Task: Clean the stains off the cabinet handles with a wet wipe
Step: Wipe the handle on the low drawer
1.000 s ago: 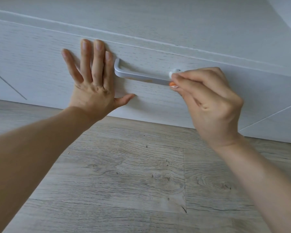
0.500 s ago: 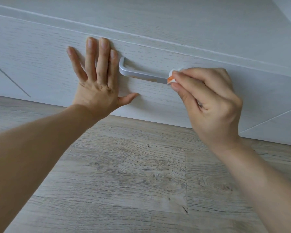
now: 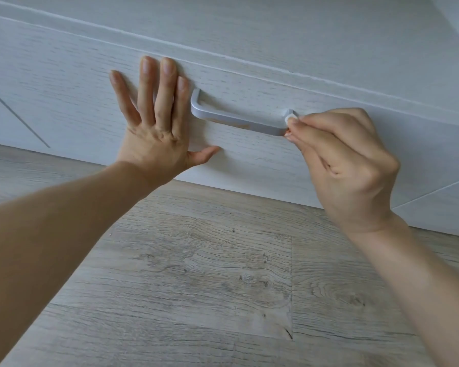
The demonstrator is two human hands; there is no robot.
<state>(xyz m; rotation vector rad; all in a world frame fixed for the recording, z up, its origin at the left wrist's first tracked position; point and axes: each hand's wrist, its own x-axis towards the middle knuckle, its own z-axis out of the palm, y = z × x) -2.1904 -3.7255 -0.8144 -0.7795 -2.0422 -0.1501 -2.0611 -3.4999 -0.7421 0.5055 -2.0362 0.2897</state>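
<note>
A silver bar handle is fixed to the white cabinet drawer front. Faint orange-brown stains show along the handle's front edge near its middle. My left hand presses flat on the drawer front just left of the handle, fingers straight and spread. My right hand pinches a small folded white wet wipe against the handle's right end. Most of the wipe is hidden inside my fingers; an orange smear shows at its lower edge.
Grey wood-grain floor runs below the cabinet. A second drawer panel with a diagonal seam lies to the right, another to the left.
My right hand has slid the wipe rightward along the handle to its right end, uncovering more of the bar. My left hand stays pressed flat on the drawer front.
</note>
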